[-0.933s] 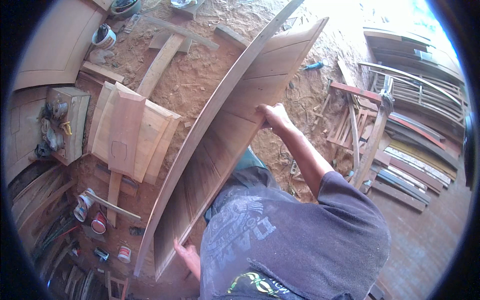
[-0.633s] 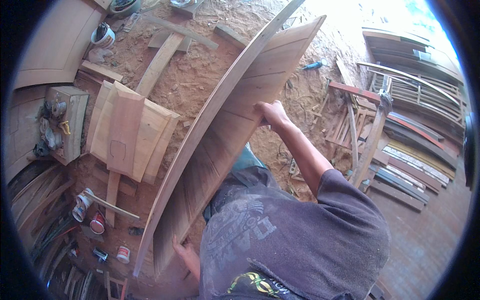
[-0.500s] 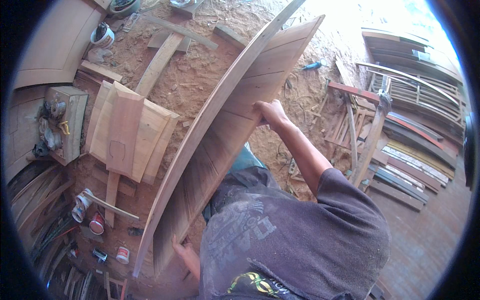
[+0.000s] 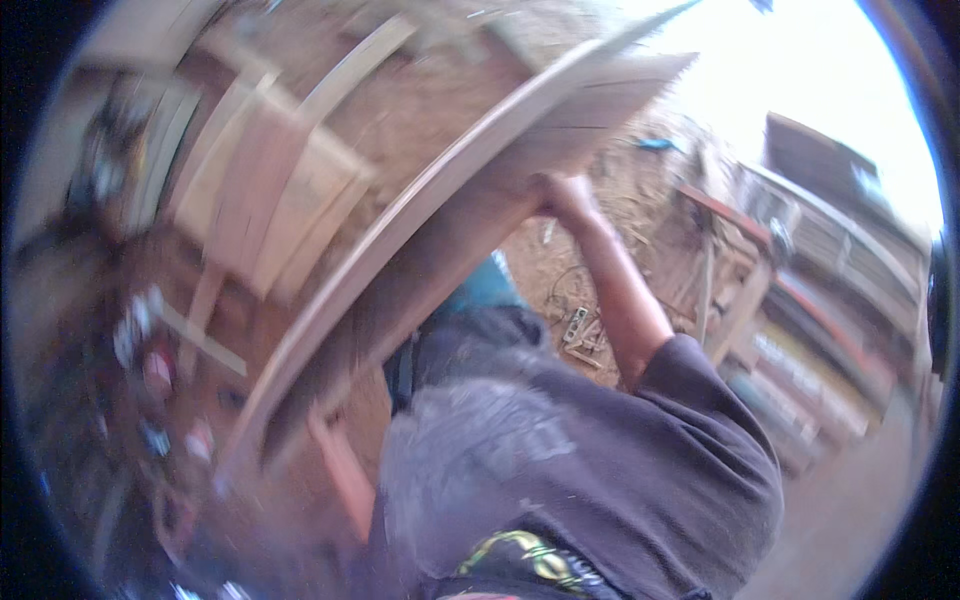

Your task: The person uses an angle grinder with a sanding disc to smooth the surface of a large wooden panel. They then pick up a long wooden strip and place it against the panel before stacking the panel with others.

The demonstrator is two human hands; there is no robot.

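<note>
The person's right hand (image 4: 560,195) grips the upper edge of a long wooden panel (image 4: 450,240), fingers curled shut around it. The left hand (image 4: 325,430) meets the panel's lower end; blur hides how far those fingers close. The panel runs tilted from beyond the right fingers down past the left ones. Under it lies a sawdust-covered floor (image 4: 430,110). Left of the fingers sit stacked wooden boards (image 4: 270,200), and stacked timber (image 4: 830,300) stands to their right.
</note>
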